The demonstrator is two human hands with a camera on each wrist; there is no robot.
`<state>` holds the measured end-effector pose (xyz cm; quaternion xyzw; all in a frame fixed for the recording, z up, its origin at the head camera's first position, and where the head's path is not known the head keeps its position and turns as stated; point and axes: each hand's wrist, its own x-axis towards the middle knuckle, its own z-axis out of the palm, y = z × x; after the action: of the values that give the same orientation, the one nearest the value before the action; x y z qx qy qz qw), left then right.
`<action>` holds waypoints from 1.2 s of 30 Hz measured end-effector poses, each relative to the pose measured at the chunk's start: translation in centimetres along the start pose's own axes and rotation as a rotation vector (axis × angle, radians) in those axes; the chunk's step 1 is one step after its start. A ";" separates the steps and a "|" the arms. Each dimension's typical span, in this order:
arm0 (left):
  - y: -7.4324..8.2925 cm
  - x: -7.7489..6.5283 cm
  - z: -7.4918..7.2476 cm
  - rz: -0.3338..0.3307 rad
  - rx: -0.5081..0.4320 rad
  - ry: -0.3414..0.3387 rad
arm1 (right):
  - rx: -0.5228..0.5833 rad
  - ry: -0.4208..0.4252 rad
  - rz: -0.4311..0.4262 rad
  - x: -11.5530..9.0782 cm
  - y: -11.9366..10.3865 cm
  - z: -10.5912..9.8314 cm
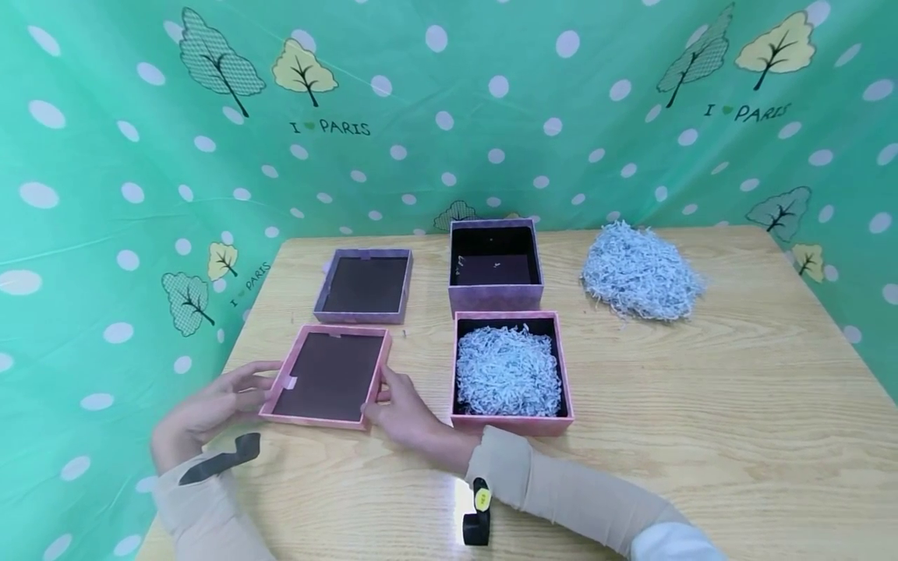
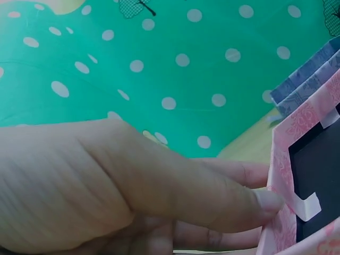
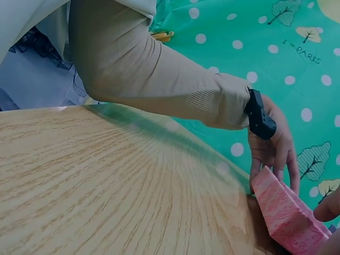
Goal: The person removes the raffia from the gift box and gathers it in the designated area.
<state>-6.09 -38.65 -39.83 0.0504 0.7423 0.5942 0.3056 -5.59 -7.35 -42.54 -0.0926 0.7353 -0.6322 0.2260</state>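
Note:
A pink box lid [image 1: 326,378], dark inside and turned hollow side up, sits between both hands at the left front of the table. My left hand [image 1: 217,405] grips its left side; in the left wrist view the thumb [image 2: 268,202] presses the patterned rim near a small white tab. At the opposite side my right hand [image 1: 410,417] pinches the right edge close to the front corner. The right wrist view shows the lid's pink outer wall [image 3: 287,212] tilted above the table, with the left hand [image 3: 276,143] behind it.
Behind the lid lies a purple lid [image 1: 365,284]. A purple box [image 1: 494,296] with a few shreds inside stands at the back middle. In front of it, a pink box [image 1: 512,425] holds blue paper shreds [image 1: 508,370]. Another shred pile [image 1: 640,271] lies back right.

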 end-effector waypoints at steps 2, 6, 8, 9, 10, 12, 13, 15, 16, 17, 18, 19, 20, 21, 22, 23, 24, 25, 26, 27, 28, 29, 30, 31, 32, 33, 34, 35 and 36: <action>0.0 -0.1 0.0 -0.012 0.010 0.010 | -0.004 0.001 0.018 0.1 -0.1 0.0; 0.1 -0.1 0.1 -0.058 0.042 0.056 | 0.002 0.006 0.072 0.1 -0.2 -0.1; 0.3 0.0 0.2 -0.088 0.061 0.078 | 0.014 0.007 0.096 0.0 -0.3 -0.2; 0.4 0.1 0.3 -0.099 0.075 0.086 | 0.016 0.008 0.102 -0.1 -0.4 -0.3; 0.6 0.1 0.4 -0.115 0.091 0.097 | 0.014 0.008 0.105 -0.2 -0.5 -0.4; 1.2 0.2 0.6 -0.146 0.145 0.134 | 0.012 0.009 0.107 -0.6 -0.8 -0.5; 1.6 0.2 0.8 -0.159 0.184 0.158 | 0.009 0.009 0.101 -0.8 -1.1 -0.6; 2.5 0.2 1.1 -0.193 0.282 0.226 | 0.010 -0.003 0.081 -1.5 -2.0 -0.8; 3.0 0.2 1.3 -0.206 0.328 0.265 | 0.011 -0.016 0.068 -1.9 -2.5 -1.0; 3.5 0.3 1.4 -0.206 0.367 0.303 | 0.014 -0.030 0.049 -2.3 -3.0 -1.2; 3.9 0.4 1.6 -0.196 0.398 0.335 | 0.009 -0.045 0.023 -2.7 -3.6 -1.5; 4.5 0.6 1.8 -0.186 0.425 0.362 | 0.000 -0.061 -0.010 -3.1 -4.2 -1.9; 5.0 0.9 2.0 -0.171 0.443 0.384 | -0.010 -0.075 -0.041 -3.5 -4.8 -2.2; 5.6 1.2 2.2 -0.143 0.452 0.397 | -0.026 -0.084 -0.076 -3.8 -5.4 -2.7; 6.1 1.6 2.5 -0.113 0.460 0.407 | -0.043 -0.091 -0.116 -4.0 -5.9 -3.1; 6.7 2.0 2.9 -0.085 0.465 0.412 | -0.058 -0.094 -0.154 -4.2 -6.5 -3.5; 7.2 2.5 3.2 -0.061 0.469 0.416 | -0.078 -0.095 -0.189 -4.3 -6.9 -4.0; 7.8 3.0 3.7 -0.036 0.466 0.421 | -0.093 -0.095 -0.215 -4.4 -7.4 -4.4; 8.3 3.5 4.1 -0.011 0.463 0.424 | -0.108 -0.092 -0.232 -4.5 -7.8 -4.9; 8.9 4.0 4.6 0.015 0.456 0.431 | -0.114 -0.088 -0.254 -4.4 -8.1 -5.3; 9.4 4.5 5.0 0.038 0.444 0.435 | -0.115 -0.085 -0.267 -4.4 -8.3 -5.7; 9.9 5.0 5.5 0.057 0.426 0.435 | -0.110 -0.084 -0.264 -4.5 -8.6 -6.1; 10.3 5.5 6.0 0.076 0.414 0.435 | -0.093 -0.084 -0.253 -4.5 -8.8 -6.6; 10.8 6.1 6.5 0.093 0.397 0.433 | -0.087 -0.079 -0.246 -4.4 -8.9 -7.0; 11.1 6.6 7.0 0.102 0.391 0.427 | -0.085 -0.071 -0.246 -4.4 -9.1 -7.5; 11.5 7.2 7.5 0.116 0.381 0.421 | -0.081 -0.064 -0.248 -4.3 -9.2 -7.9; 11.7 7.9 8.1 0.125 0.372 0.409 | -0.080 -0.057 -0.246 -4.3 -9.3 -8.4; 11.9 8.6 8.8 0.137 0.363 0.393 | -0.087 -0.048 -0.250 -4.3 -9.3 -8.9; 12.1 9.2 9.4 0.144 0.360 0.376 | -0.095 -0.036 -0.263 -4.2 -9.4 -9.4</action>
<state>-12.18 -23.10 -33.43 0.0455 0.8743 0.4716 0.1055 -7.50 1.06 -31.60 -0.2102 0.7417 -0.6191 0.1499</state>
